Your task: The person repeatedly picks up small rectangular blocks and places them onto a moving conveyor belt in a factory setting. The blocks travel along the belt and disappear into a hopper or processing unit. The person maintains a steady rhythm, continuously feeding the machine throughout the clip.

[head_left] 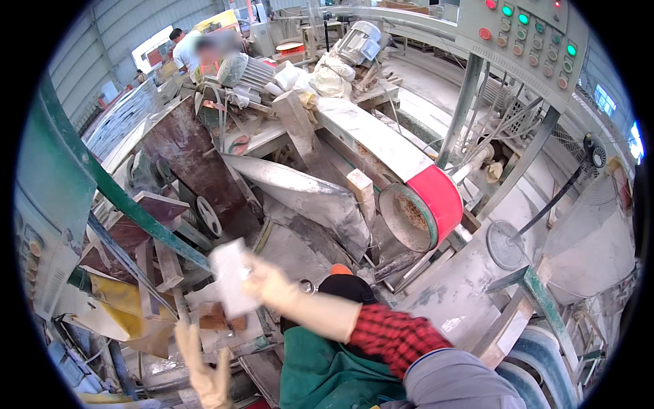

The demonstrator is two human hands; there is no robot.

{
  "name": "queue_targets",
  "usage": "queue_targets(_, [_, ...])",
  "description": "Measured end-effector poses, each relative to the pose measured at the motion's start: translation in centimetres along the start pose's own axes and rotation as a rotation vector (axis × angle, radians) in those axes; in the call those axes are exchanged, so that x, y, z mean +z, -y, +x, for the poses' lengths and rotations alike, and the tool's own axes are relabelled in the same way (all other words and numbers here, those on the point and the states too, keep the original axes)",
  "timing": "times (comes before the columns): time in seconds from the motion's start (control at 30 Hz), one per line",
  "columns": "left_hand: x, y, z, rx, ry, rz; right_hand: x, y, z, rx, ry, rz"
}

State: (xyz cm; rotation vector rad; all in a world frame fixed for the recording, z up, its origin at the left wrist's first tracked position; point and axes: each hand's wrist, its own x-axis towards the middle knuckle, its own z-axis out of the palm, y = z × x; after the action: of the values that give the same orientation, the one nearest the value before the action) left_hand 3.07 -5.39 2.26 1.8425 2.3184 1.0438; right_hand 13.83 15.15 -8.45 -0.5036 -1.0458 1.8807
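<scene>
My right hand (271,283), in a long cream rubber glove, reaches across to the left and grips a pale rectangular slab (230,276), perhaps a tile, by its right edge. The slab is tilted and slightly smeared by motion. Lower down, my left hand (204,368), gloved alike, has its fingers apart with nothing between them. It is below the slab and not touching it. Under the slab lie reddish-brown blocks (221,315) on a dusty bench. A green apron (327,368) covers my front.
A belt machine with a red end guard (439,201) stands ahead, a motor (357,42) beyond it. A control panel (524,41) hangs upper right. A green metal bar (143,211) slants at left, near a small handwheel (208,217). A fan (595,151) is at right. Another person (185,51) stands far off.
</scene>
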Motion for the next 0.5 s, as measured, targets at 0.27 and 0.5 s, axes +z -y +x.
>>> queue_targets(0.27, [-10.1,13.2,-9.5,-0.662,-0.008,0.47,-27.9,19.2,-1.8,-0.227,-0.941,-0.398])
queue_targets(0.5, [-9.2,18.7,-14.9,-0.904,0.108,0.833,-38.3,22.7,-3.2,-0.099,-1.315,-0.514])
